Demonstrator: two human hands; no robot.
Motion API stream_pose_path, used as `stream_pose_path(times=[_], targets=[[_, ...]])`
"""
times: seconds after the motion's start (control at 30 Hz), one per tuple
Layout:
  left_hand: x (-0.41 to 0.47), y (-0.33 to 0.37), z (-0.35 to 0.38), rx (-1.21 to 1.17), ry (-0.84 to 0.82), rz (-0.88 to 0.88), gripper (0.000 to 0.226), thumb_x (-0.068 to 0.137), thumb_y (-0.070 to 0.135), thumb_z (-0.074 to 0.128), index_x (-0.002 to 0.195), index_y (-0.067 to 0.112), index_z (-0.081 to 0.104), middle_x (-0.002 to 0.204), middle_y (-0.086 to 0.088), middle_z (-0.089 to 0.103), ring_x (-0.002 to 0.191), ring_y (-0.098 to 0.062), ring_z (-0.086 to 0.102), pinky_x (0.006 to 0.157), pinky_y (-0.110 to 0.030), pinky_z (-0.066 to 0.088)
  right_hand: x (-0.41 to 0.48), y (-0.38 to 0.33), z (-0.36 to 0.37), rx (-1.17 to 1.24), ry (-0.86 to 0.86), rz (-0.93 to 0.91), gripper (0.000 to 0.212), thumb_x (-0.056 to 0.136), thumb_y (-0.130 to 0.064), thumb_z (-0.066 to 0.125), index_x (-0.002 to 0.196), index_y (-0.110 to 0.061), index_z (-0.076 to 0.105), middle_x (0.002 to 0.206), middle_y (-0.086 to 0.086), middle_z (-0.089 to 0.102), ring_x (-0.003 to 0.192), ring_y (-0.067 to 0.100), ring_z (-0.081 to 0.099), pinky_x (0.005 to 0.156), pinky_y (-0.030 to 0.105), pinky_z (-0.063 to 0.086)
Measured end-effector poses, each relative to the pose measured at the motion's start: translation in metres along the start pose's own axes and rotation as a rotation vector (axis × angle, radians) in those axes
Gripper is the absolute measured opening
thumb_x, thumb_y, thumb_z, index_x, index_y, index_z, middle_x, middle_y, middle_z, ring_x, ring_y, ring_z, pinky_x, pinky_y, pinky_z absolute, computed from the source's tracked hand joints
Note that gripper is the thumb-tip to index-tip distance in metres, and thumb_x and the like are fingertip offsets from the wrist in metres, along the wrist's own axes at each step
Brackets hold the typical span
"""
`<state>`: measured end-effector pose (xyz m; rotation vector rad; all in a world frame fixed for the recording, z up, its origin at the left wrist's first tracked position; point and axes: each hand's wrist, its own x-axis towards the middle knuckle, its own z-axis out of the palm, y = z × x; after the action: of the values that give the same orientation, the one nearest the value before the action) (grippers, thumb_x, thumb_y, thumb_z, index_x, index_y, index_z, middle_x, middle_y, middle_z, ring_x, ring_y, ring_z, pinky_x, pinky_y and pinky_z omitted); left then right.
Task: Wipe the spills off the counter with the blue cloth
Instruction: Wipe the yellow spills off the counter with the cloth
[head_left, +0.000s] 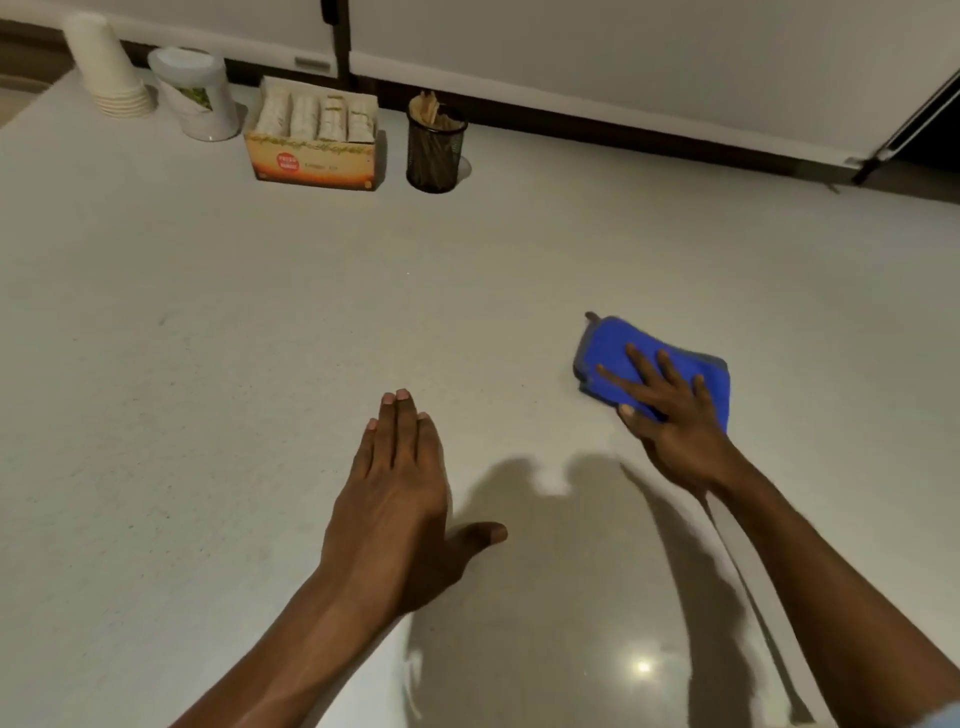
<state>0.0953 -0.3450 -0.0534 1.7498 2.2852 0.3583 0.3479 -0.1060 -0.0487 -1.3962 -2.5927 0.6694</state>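
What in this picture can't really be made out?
- Any spill on the counter: none can be made out in the head view; the cloth and both hands hide what lies beneath them.
- Underside of the blue cloth: hidden; the right hand presses on top.
- Print on the cardboard box: too small and blurred.
- Mesh cup contents: dim, unclear sticks.
- Left hand: whether it touches the counter.

My right hand (670, 415) lay flat on the folded blue cloth (644, 358), fingers spread, and pressed it on the pale worktop (260, 338). My left hand (400, 488) rested open on the worktop, well apart from the cloth. At the far edge stood paper cups (106, 67), a box of sachets (314, 140) and a mesh holder (434, 148).
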Motion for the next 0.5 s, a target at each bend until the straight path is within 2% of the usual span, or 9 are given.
stream_pose_path(times=[0.13,0.23,0.3,0.37,0.43,0.5], targets=[[0.013,0.023,0.004,0.008,-0.028,0.084,0.145,0.075,0.098,0.046,0.166,0.002,-0.014,0.173,-0.022,-0.027,0.161,-0.036,-0.025,0.134,-0.047,-0.002,0.027,-0.025,0.011,-0.08,0.031,0.049,0.051,0.108,-0.04,0.049,0.15,-0.064,0.033,0.176,-0.014,0.008,0.164,0.02,-0.005,0.127,0.061,-0.012],[0.023,0.046,0.013,-0.015,-0.044,0.137,0.146,0.073,0.1,0.045,0.167,0.004,-0.014,0.173,-0.02,-0.026,0.161,-0.034,-0.025,0.131,-0.043,-0.01,0.004,-0.05,0.029,-0.148,-0.006,-0.111,0.051,0.108,-0.048,0.042,0.156,-0.057,0.028,0.176,-0.013,0.002,0.164,0.023,-0.01,0.127,0.062,-0.013],[0.026,0.055,0.017,-0.028,-0.044,0.141,0.146,0.073,0.1,0.046,0.168,0.003,-0.007,0.175,-0.02,-0.018,0.163,-0.034,-0.019,0.131,-0.042,-0.008,-0.029,-0.05,0.035,-0.194,-0.02,-0.216,0.054,0.105,-0.055,0.034,0.158,-0.055,0.025,0.176,-0.012,0.001,0.164,0.024,-0.009,0.128,0.061,-0.012],[0.025,0.056,0.019,-0.022,-0.059,0.125,0.146,0.072,0.101,0.044,0.168,0.004,-0.008,0.175,-0.021,-0.019,0.163,-0.034,-0.019,0.133,-0.044,-0.004,-0.06,-0.033,0.031,-0.19,-0.027,-0.274,0.054,0.105,-0.056,0.033,0.158,-0.054,0.027,0.176,-0.013,0.004,0.164,0.022,-0.007,0.129,0.056,-0.011],[0.023,0.056,0.021,-0.008,-0.073,0.11,0.146,0.072,0.102,0.04,0.167,0.005,-0.014,0.173,-0.019,-0.028,0.161,-0.033,-0.025,0.133,-0.043,-0.004,-0.072,-0.004,0.015,-0.067,-0.005,-0.236,0.053,0.105,-0.049,0.04,0.158,-0.05,0.032,0.175,-0.014,0.012,0.165,0.019,-0.003,0.13,0.057,-0.009],[0.022,0.058,0.02,-0.006,-0.081,0.098,0.146,0.073,0.101,0.043,0.166,0.005,-0.016,0.172,-0.018,-0.031,0.16,-0.031,-0.028,0.132,-0.042,-0.006,-0.061,0.022,-0.004,-0.015,0.042,-0.11,0.052,0.106,-0.042,0.048,0.154,-0.053,0.031,0.173,-0.015,0.015,0.164,0.02,-0.001,0.129,0.061,-0.007]])
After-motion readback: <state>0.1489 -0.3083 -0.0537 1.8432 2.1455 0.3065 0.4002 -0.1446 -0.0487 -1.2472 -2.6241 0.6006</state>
